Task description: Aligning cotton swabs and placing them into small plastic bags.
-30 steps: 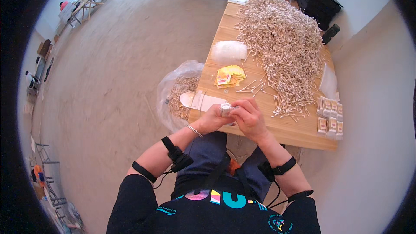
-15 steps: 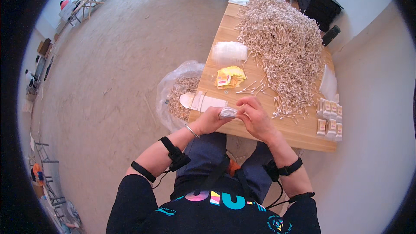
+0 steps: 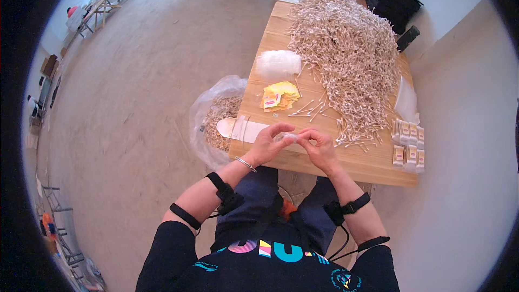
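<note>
1. Left hand (image 3: pixel 268 143) and right hand (image 3: pixel 320 146): fingertips of both pinched on a small clear packet (image 3: pixel 288 137), held between them just above the near edge of the bench (image 3: pixel 373 167). Packet: pale, see-through, contents too small to tell.
2. White card (image 3: pixel 244 129): flat, left of the left hand, partly over the bench edge.
3. Small packs (image 3: pixel 408 146): two rows, whitish with tan centres, near right corner.
4. Clear bag (image 3: pixel 213 121): on the floor left of the bench, holding tan pieces.
5. Yellow labels (image 3: pixel 280 95): loose stack, one with a red mark.
6. Swabs (image 3: pixel 351 59): large pale heap, mid to far bench.
7. Plastic bundle (image 3: pixel 277 64): cloudy, left of the heap.
</note>
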Motion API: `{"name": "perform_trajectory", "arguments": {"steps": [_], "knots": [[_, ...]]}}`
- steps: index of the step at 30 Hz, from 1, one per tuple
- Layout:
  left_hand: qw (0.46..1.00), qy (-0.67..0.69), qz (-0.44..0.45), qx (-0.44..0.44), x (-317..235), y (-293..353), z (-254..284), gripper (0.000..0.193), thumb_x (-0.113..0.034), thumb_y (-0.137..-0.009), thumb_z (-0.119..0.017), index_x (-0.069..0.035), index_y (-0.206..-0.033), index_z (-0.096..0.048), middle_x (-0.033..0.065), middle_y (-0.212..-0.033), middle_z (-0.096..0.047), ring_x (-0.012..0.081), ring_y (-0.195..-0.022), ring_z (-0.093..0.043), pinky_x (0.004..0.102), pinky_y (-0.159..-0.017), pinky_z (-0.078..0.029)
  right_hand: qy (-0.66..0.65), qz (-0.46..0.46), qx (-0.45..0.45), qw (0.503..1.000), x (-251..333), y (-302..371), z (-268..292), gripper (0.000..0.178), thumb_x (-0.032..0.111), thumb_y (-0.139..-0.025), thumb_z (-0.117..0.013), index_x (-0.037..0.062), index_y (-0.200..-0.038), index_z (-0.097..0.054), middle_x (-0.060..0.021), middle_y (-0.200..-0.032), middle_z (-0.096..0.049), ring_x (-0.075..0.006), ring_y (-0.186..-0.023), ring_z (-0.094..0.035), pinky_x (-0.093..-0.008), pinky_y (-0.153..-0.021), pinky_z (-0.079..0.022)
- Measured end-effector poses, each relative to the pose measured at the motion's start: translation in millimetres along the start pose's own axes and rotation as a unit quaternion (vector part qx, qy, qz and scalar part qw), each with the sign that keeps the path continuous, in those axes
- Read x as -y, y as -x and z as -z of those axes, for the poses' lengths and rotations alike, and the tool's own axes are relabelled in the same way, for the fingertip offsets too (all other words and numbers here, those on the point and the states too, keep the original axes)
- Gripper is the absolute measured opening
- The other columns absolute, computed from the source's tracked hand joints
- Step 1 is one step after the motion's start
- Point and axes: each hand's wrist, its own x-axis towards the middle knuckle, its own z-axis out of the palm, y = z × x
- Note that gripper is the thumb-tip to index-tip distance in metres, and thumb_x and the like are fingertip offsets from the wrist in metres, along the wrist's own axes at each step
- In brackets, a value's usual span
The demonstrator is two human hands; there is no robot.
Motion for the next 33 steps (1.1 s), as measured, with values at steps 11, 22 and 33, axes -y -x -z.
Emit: {"name": "perform_trajectory", "arguments": {"steps": [11, 22, 33], "knots": [[0.984, 0.011, 0.173, 0.047, 19.4, -12.7, -0.3, 0.012, -0.015, -0.088, -0.063, -0.003, -0.088, -0.060, 0.0019, -0.092, -0.062, 0.0064, -0.080, -0.054, 0.0213, -0.073, -0.046, -0.065, -0.071, -0.004, 0.995, -40.9, -0.9, -8.0, 0.009, 0.010, -0.086, -0.062, 0.0028, -0.082, -0.058, 0.0031, -0.077, -0.054, -0.0049, -0.074, -0.049, -0.0205, -0.068, -0.041], [0.983, 0.048, 0.162, 0.078, 18.0, -11.8, 0.1, 0.019, -0.015, -0.087, -0.063, -0.002, -0.100, -0.060, 0.0031, -0.095, -0.063, 0.0071, -0.085, -0.056, 0.0229, -0.077, -0.047, -0.134, -0.095, 0.001, 0.986, -49.2, 2.9, -10.6, 0.007, 0.011, -0.087, -0.061, 0.0061, -0.087, -0.056, 0.0062, -0.077, -0.051, -0.0023, -0.072, -0.045, -0.0182, -0.064, -0.038], [0.982, -0.181, -0.029, 0.041, 14.8, -0.2, 3.4, 0.028, -0.004, -0.074, -0.068, -0.005, -0.102, -0.063, 0.0122, -0.092, -0.065, 0.0242, -0.087, -0.064, 0.0312, -0.075, -0.050, 0.039, -0.025, 0.041, 0.998, -27.6, 6.7, -1.4, 0.027, 0.009, -0.079, -0.070, 0.0042, -0.104, -0.065, -0.0064, -0.093, -0.068, -0.0139, -0.088, -0.064, -0.0272, -0.075, -0.050]]}}
